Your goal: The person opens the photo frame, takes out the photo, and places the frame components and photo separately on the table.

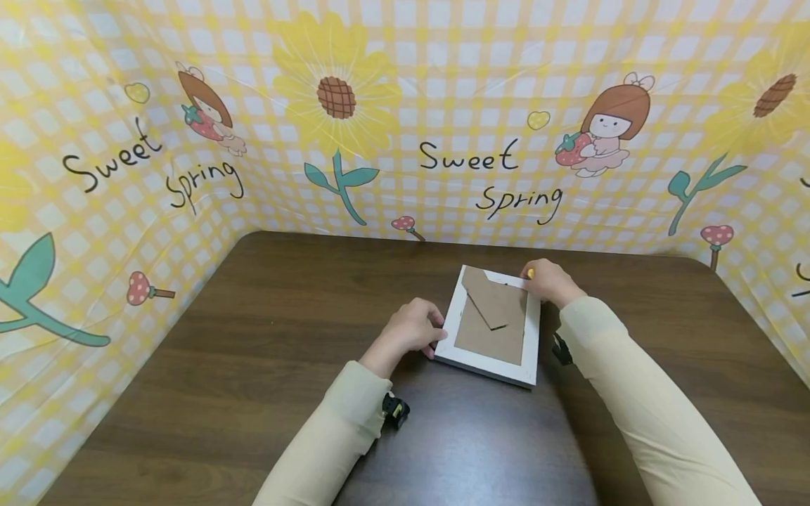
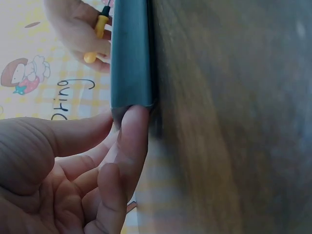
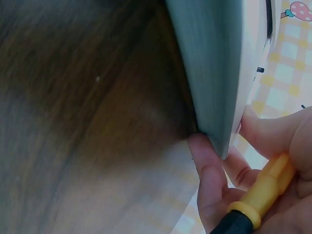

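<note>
the picture frame (image 1: 487, 363) lies between the 2 hands, its brown backing board (image 1: 496, 302) facing up; whether it rests flat on the bench (image 1: 285, 316) or is slightly raised, i cannot tell. its long axis runs away from the person, the far end leaning a little right. neither hand is nearer, since both touch it, at diagonally opposite corners: the left hand (image 1: 411, 327) pinches the near left corner between thumb and finger, while the right hand (image 1: 549, 281) pinches the far right one, a yellow-handled screwdriver (image 3: 258, 195) also held in its grasp.
</note>
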A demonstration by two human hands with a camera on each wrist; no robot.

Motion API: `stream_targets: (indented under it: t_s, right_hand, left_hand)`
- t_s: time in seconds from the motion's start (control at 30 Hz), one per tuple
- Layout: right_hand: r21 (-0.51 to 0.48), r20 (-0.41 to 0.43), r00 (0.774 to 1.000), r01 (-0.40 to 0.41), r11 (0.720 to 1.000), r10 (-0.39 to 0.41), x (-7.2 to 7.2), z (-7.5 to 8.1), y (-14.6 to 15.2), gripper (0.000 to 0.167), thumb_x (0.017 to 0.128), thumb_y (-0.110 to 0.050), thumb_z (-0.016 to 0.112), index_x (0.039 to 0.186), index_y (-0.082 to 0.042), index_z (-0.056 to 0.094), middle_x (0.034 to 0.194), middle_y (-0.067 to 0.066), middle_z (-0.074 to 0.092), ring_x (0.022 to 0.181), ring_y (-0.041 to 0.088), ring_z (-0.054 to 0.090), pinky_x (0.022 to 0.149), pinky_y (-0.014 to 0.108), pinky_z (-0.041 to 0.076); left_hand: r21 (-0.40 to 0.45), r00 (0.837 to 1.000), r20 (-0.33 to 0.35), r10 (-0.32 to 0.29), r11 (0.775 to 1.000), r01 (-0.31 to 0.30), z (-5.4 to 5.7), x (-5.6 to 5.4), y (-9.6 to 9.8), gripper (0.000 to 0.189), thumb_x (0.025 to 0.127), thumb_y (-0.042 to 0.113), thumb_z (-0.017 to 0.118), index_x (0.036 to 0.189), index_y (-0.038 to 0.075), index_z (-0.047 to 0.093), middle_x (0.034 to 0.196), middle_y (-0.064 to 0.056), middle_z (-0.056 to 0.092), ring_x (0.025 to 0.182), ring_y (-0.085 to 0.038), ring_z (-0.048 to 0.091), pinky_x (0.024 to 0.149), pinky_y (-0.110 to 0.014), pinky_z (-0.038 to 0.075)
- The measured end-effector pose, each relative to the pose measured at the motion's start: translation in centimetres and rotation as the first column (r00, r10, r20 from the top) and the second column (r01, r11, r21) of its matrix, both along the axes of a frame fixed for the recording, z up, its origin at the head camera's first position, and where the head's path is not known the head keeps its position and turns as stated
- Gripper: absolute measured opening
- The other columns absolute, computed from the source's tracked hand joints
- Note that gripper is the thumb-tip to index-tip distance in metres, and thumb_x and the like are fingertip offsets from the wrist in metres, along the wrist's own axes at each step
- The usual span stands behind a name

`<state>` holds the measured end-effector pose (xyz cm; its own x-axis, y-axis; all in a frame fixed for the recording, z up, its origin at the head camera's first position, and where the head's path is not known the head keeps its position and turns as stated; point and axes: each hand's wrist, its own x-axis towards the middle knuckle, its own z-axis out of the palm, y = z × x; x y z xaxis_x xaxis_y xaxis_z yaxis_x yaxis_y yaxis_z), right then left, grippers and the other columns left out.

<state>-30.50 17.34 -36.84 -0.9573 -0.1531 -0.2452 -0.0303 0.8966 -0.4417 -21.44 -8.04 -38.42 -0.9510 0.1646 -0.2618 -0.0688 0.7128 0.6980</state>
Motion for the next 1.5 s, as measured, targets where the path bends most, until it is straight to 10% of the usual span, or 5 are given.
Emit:
stream_targets:
  t_s: [0.6,0.9,1.5]
  right_hand:
    - [0.016,0.088,0.996,-0.037,0.999,0.036,0.3,0.2,2.2,0.018,0.096,-0.004,0.053,0.106,0.011,0.055,0.088,0.02,0.057,0.053,0.015,0.056,0.051,0.026,0.05]
    - [0.024,0.203,0.979,0.002,1.0,-0.007,-0.5,-0.4,3.3,0.018,0.095,-0.005,0.053,0.107,0.008,0.05,0.095,0.024,0.056,0.066,0.026,0.065,0.06,0.036,0.056]
    - [-0.023,0.312,0.946,-0.09,0.996,0.093,2.5,0.9,4.4,0.034,0.096,-0.006,0.047,0.122,0.015,0.042,0.109,0.031,0.05,0.07,0.025,0.061,0.062,0.033,0.055]
  left_hand:
    - [-0.045,0.999,-0.046,0.002,0.999,-0.004,-0.1,-2.2,-0.3,0.016,0.09,0.02,0.074,0.081,0.007,0.076,0.072,-0.003,0.07,0.052,-0.012,0.066,0.06,-0.025,0.045]
    - [-0.069,0.999,-0.032,0.028,0.997,-0.03,-0.1,-3.3,-0.3,0.02,0.089,0.024,0.075,0.08,0.006,0.077,0.07,-0.004,0.07,0.053,-0.013,0.064,0.058,-0.024,0.042]
    - [-0.078,0.998,-0.028,0.058,0.995,-0.06,0.3,-5.2,0.0,0.021,0.088,0.025,0.076,0.083,0.004,0.077,0.074,-0.003,0.067,0.058,-0.014,0.06,0.055,-0.024,0.044]
